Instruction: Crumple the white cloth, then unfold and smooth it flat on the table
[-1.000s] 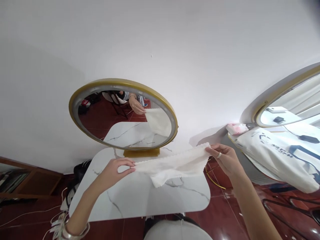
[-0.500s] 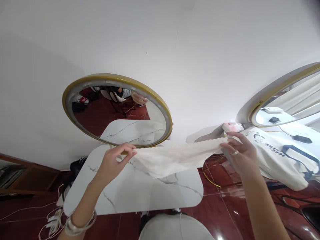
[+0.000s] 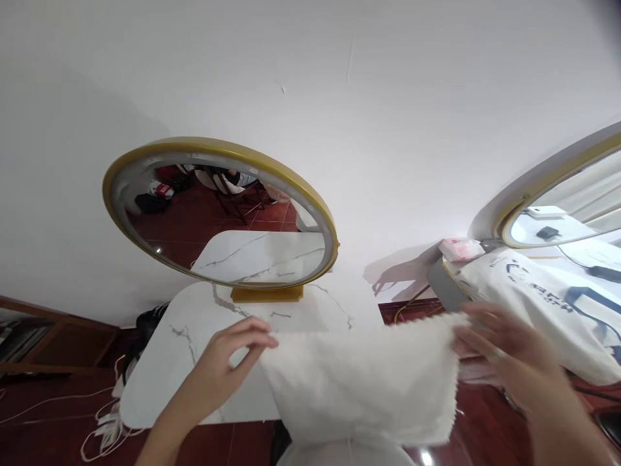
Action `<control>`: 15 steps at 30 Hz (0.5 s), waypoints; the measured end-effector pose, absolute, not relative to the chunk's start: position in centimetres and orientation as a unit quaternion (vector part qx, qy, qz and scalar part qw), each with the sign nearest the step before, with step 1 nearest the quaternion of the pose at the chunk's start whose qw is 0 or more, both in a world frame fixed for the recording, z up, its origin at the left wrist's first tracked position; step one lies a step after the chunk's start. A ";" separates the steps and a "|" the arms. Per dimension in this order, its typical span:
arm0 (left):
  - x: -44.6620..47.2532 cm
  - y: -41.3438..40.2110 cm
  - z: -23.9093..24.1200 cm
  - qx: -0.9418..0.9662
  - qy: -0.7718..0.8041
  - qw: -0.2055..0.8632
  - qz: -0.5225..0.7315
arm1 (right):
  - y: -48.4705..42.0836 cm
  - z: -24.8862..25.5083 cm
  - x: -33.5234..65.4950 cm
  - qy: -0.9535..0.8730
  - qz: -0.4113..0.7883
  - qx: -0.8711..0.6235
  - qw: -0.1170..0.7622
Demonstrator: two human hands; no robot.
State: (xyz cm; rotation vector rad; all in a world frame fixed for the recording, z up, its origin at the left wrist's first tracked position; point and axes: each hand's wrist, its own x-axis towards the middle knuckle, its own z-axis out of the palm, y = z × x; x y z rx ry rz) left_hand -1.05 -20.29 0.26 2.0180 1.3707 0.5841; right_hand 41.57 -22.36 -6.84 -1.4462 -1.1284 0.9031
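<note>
A white cloth [image 3: 363, 378] with zigzag-cut edges hangs stretched between my two hands, over the front of the marble-patterned table [image 3: 160, 372]. My left hand [image 3: 242, 346] pinches its upper left corner between thumb and fingers. At the upper right corner, my right hand [image 3: 499, 343] grips the cloth; motion blurs its fingers. The cloth's lower part hangs in front of a pale rounded seat [image 3: 349, 453]. Behind it, a round gold-framed mirror [image 3: 228, 217] stands on a gold base [image 3: 266, 294] at the back of the table.
To the right, a second gold-framed mirror [image 3: 572, 188] stands on another table, with a pink-and-white packet [image 3: 460, 249] and a printed white cloth bag [image 3: 538, 298] nearby. A wooden cabinet [image 3: 58, 343] and white cables with a power strip [image 3: 109, 427] are at the left.
Both hands have lowered the cloth toward me, and it now hangs more openly, showing more of its face. The right hand has shifted right. The mirror's gold base has come into view.
</note>
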 end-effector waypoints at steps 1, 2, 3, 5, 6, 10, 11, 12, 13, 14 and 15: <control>-0.5 -18.8 -1.1 0.759 0.534 0.301 0.219 | -20.2 -7.8 41.1 -0.454 0.416 -0.607 0.503; 0.1 -17.2 -2.8 0.756 0.545 0.291 0.217 | -18.1 -9.1 40.6 -0.448 0.446 -0.602 0.487; 0.7 -15.7 -4.7 0.755 0.554 0.279 0.213 | -16.1 -10.7 40.1 -0.444 0.449 -0.596 0.496; 2.1 -13.1 -8.8 0.756 0.576 0.244 0.192 | -12.7 -14.2 39.0 -0.458 0.447 -0.608 0.470; 2.9 -12.4 -11.0 0.755 0.594 0.216 0.176 | -11.6 -16.0 38.4 -0.458 0.440 -0.616 0.467; 6.6 -13.0 -19.7 0.714 0.679 0.115 0.128 | -11.4 -22.5 35.2 -0.477 0.403 -0.637 0.452; 7.6 -13.7 -21.7 0.713 0.685 0.093 0.121 | -12.1 -23.9 34.3 -0.496 0.386 -0.638 0.444; 8.5 -14.5 -23.7 0.721 0.678 0.081 0.120 | -13.1 -25.2 33.4 -0.522 0.365 -0.636 0.435; 9.3 -15.0 -25.5 0.725 0.674 0.065 0.127 | -13.9 -26.4 32.6 -0.582 0.314 -0.629 0.408; 10.0 -15.4 -27.1 0.727 0.670 0.049 0.140 | -14.6 -27.6 31.8 -0.630 0.264 -0.624 0.380; 10.5 -15.6 -28.5 0.725 0.670 0.033 0.155 | -15.1 -28.7 31.2 -0.667 0.213 -0.622 0.350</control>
